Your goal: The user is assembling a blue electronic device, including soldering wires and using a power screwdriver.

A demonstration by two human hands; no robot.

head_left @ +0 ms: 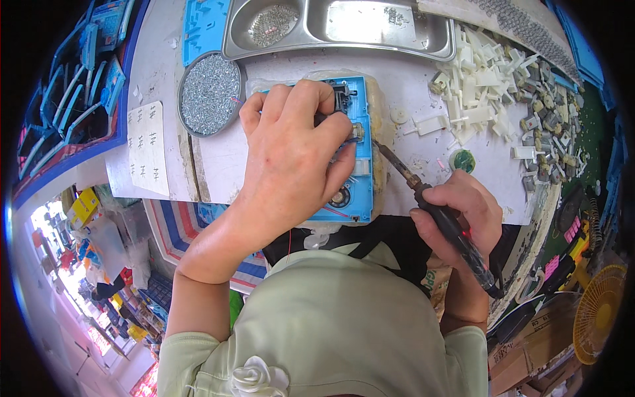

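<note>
A blue plastic case (362, 198) lies open on a padded block in front of me, with small black and metal parts, a round speaker (340, 197) and thin wires inside. My left hand (291, 145) rests over the case, its fingers curled down among the parts. What those fingertips pinch is hidden under the hand. In my right hand (466, 215) is a soldering iron (450, 228) with a black handle and a browned metal shaft. Its tip points up and left and ends just right of the case, near a small metal part (357, 132).
A round dish of screws (210, 92) stands at the left. Behind lies a metal tray (337, 47) with small parts. White plastic pieces (479, 86) and small motors (546, 126) are heaped at the right, beside a green-filled round container (462, 160). Blue casings (86, 73) fill a bin far left.
</note>
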